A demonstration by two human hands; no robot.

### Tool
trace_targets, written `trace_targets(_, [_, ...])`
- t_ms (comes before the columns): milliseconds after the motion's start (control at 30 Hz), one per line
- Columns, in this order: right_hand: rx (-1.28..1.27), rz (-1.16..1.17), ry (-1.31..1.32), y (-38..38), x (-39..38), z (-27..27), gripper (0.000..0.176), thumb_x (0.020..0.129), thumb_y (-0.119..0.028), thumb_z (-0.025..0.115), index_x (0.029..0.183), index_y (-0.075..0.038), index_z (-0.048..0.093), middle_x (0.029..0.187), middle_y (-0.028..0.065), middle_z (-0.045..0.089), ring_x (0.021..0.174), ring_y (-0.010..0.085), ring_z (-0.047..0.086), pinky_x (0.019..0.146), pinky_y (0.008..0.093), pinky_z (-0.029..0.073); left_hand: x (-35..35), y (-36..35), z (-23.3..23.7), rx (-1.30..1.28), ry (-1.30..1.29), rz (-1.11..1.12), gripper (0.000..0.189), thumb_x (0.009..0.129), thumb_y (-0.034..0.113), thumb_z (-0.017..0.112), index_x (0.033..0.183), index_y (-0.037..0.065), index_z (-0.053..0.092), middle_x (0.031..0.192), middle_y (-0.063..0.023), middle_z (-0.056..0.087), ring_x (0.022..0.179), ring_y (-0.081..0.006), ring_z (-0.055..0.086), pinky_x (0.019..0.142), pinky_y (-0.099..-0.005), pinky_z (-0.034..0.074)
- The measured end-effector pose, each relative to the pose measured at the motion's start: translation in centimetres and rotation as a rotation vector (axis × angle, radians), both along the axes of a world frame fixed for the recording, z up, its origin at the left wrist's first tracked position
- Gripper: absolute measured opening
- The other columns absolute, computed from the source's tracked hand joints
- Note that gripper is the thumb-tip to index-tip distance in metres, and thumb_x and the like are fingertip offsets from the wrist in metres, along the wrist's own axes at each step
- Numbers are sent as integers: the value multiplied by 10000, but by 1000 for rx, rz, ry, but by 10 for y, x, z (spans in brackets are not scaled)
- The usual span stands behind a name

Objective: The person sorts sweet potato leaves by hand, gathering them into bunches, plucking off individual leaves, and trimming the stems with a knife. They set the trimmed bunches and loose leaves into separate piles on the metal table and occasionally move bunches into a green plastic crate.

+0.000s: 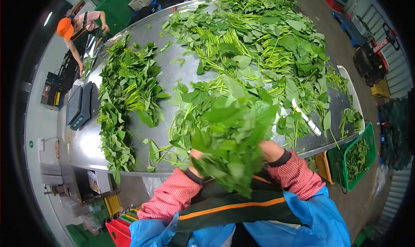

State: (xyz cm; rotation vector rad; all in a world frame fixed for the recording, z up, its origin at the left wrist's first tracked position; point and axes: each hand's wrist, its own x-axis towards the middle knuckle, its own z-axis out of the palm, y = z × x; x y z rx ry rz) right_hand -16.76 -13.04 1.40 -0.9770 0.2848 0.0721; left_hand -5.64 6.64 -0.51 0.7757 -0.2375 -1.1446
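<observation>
Two hands hold one bunch of leafy greens (229,134) up over the near edge of the steel table (86,147). The left hand (196,157), at the bunch's lower left, is clenched round the stems. The right hand (269,146) enters the leaves from the right with its fingers hidden, so whether it is clamped or apart cannot be told. Loose greens (259,44) cover the far and right parts of the table. A sorted row (125,95) lies to the left, beside a scale (80,104). What looks like a white-handled knife (306,117) rests just right of the bunch, and a green basket (361,154) stands past the table's right end. Judged good practice: stems parallel with ends level, grip firm at the base but light on the leaves, and the bunch held above the table so strays land on it.
</observation>
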Motion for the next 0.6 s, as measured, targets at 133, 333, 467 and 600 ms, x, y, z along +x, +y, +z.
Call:
trace_targets(133, [-98,115,33,4,29,24,394,859,-31,574,1248,-7,514,1179,82,589,1036,180,576,874,313,477,31,6,12,-18,81,20,340,860,60,605,1192,24,543,1136,-112,597,1014,-206,575,869,-331,475])
trace_targets(333, [-536,181,-160,28,68,39,331,850,-22,573,1180,-16,541,1142,128,596,1037,202,552,895,332,452,27,28,19,353,-791,139,317,871,61,592,1183,24,552,1111,-99,612,1002,-199,585,862,-323,479])
trace_targets(467, [-502,72,-296,46,85,21,357,874,-63,537,1218,24,500,1161,143,595,1061,226,556,927,327,429,22,27,-7,480,-1271,347,302,878,61,583,1177,24,558,1094,-91,622,994,-194,592,857,-317,482])
trace_targets(600, [-446,114,-226,56,93,26,389,869,-52,531,1245,28,470,1164,152,592,1056,224,559,933,318,422,28,38,-30,516,-1379,486,288,886,62,574,1171,24,565,1077,-83,633,986,-189,600,852,-311,485])
